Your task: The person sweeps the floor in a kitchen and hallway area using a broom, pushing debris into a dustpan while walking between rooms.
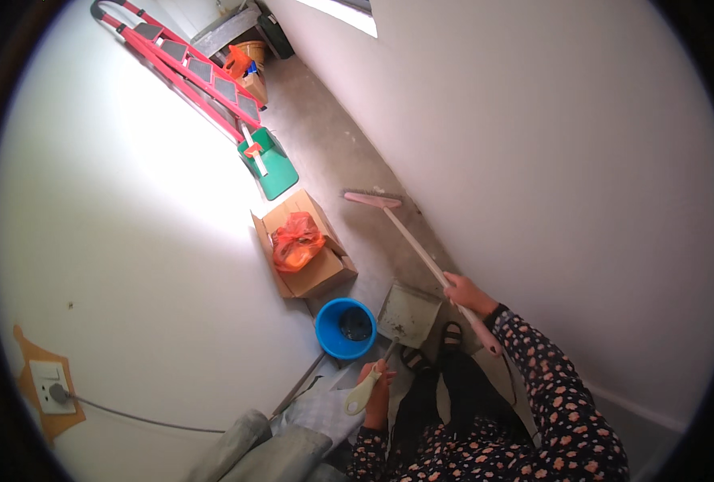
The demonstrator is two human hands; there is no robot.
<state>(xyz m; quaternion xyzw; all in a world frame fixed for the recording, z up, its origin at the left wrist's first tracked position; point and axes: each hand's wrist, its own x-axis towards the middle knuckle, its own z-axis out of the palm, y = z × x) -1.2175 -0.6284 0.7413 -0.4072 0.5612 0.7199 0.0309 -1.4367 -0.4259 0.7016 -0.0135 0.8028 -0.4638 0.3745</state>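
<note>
My right hand grips the pale pole of a pink broom, its pink end reaching back past my wrist. The broom's bristled head rests on the floor ahead, near the foot of the right wall. Lower down, my left hand is closed around the light green handle of a dustpan. Specks of dirt lie in the pan, which sits on the floor just in front of my sandals. Beside it stands a blue bucket with something dark at its bottom.
An open cardboard box holding a red plastic bag stands beyond the bucket. Farther off are a green dustpan and a red stepladder against the left wall. A cord runs from a wall socket towards draped fabric.
</note>
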